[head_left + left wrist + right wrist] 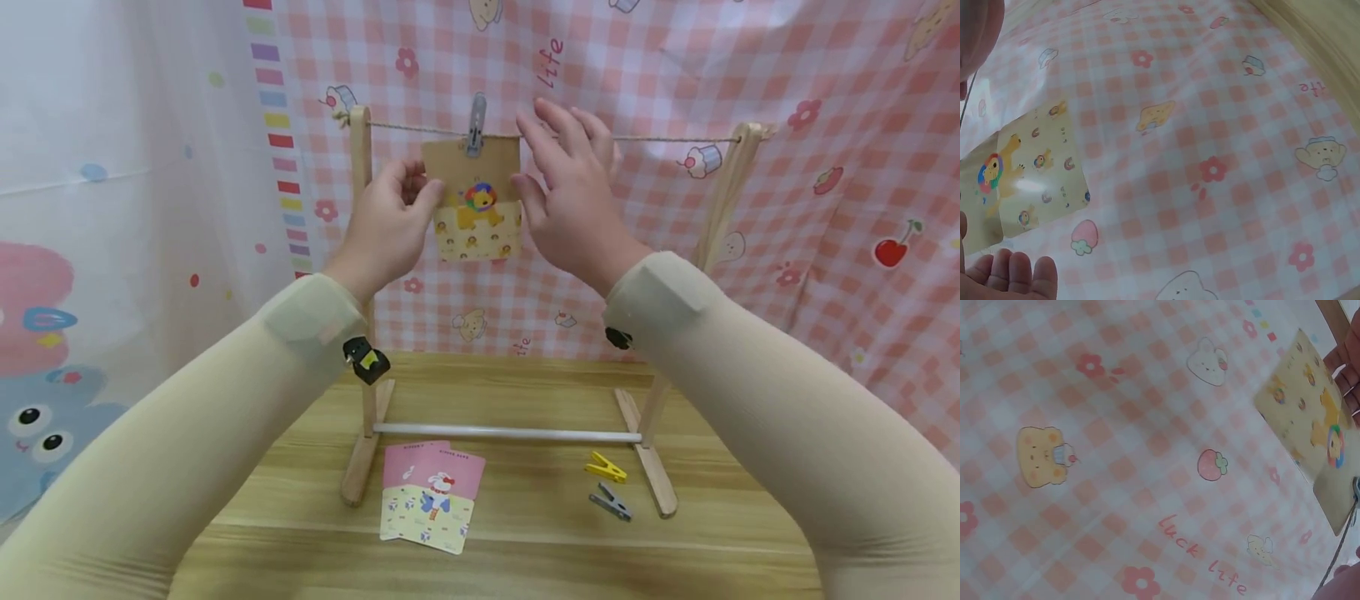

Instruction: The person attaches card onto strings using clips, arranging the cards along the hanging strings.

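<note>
A tan and yellow card (477, 225) with a lion picture hangs from a twine line (675, 139), held at its top by a grey clothespin (475, 125). My left hand (393, 217) is at the card's left edge, its thumb tip right at the edge and its fingers loosely bent. On the other side my right hand (573, 183) is raised with relaxed, spread fingers, its thumb close to the card's right edge and its fingertips up by the line. In the left wrist view, the card (1035, 169) shows beside several left fingertips (1019, 272).
The line runs between two posts of a wooden rack (360, 158) with a white crossbar (510, 432). On the wooden table (540, 550) lie two overlapping pink and yellow cards (431, 500), a yellow clothespin (606, 468) and another grey clothespin (612, 502). A checked curtain (660, 58) hangs behind.
</note>
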{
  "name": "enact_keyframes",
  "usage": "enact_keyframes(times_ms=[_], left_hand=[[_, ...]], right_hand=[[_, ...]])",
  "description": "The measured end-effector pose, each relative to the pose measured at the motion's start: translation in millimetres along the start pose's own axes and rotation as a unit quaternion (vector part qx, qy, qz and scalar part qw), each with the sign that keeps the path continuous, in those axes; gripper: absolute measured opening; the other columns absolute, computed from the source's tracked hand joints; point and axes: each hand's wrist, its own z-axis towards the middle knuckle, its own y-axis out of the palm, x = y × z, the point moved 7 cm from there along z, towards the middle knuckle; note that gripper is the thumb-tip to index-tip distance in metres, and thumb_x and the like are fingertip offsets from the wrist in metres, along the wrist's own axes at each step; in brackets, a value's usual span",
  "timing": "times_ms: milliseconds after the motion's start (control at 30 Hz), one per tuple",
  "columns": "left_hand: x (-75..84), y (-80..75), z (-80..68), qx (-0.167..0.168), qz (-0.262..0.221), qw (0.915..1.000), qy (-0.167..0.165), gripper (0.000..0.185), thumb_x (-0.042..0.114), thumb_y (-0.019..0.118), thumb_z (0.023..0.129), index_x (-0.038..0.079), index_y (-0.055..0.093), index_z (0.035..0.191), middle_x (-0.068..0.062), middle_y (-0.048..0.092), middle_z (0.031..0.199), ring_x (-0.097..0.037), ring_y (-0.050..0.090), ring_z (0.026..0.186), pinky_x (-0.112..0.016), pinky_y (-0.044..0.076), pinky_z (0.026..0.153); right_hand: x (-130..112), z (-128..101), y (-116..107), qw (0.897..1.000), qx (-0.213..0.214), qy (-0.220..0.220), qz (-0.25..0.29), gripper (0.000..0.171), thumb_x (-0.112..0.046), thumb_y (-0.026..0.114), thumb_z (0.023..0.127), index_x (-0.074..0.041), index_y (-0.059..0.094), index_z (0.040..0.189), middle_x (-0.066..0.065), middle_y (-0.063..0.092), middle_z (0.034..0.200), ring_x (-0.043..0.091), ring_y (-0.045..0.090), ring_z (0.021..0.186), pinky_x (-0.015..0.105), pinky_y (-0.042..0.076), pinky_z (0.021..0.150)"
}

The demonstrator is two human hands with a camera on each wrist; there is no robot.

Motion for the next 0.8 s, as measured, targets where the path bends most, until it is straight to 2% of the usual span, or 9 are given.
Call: enact_keyframes(times_ms=[100, 267, 567, 800], left_hand=[[-4.9, 1.5, -5.7, -0.017, 0.015, 0.9997, -0.008, 0.058, 0.042, 0.049, 0.112, 0.010, 0.037, 0.159, -0.005, 0.055, 0.142, -0.016, 0.054, 0.127, -0.030, 0.049, 0.111], [-15.4, 6.1, -15.3, -0.049, 0.033, 0.9981, -0.017, 0.065, 0.045, 0.049, 0.111, 0.011, 0.030, 0.164, -0.006, 0.049, 0.155, -0.018, 0.050, 0.143, -0.034, 0.044, 0.121], [-36.9, 19.4, -34.3, -0.089, 0.054, 0.9942, -0.024, 0.072, 0.046, 0.050, 0.111, 0.012, 0.022, 0.168, -0.008, 0.032, 0.172, -0.024, 0.033, 0.158, -0.043, 0.035, 0.128], [-53.9, 29.4, -52.4, -0.108, 0.067, 0.9917, -0.018, 0.074, 0.043, 0.053, 0.110, 0.009, 0.021, 0.167, -0.013, 0.029, 0.173, -0.032, 0.033, 0.158, -0.049, 0.035, 0.127]], right_hand=[[2, -13, -3, 0.999, 0.024, -0.032, 0.004, 0.055, -0.022, 0.058, 0.109, -0.009, 0.044, 0.160, 0.009, 0.034, 0.170, 0.031, 0.016, 0.157, 0.050, 0.007, 0.129], [9, -36, -5, 0.998, 0.037, -0.055, 0.022, 0.054, -0.017, 0.063, 0.106, -0.001, 0.047, 0.156, 0.018, 0.040, 0.165, 0.037, 0.025, 0.154, 0.052, 0.013, 0.128], [30, -78, -4, 0.997, 0.021, -0.060, 0.045, 0.054, -0.009, 0.068, 0.101, 0.008, 0.050, 0.150, 0.026, 0.046, 0.158, 0.043, 0.036, 0.147, 0.057, 0.023, 0.123], [48, -113, 5, 0.998, -0.011, -0.047, 0.038, 0.054, -0.006, 0.070, 0.099, 0.009, 0.052, 0.148, 0.028, 0.049, 0.155, 0.047, 0.039, 0.144, 0.060, 0.024, 0.122]])
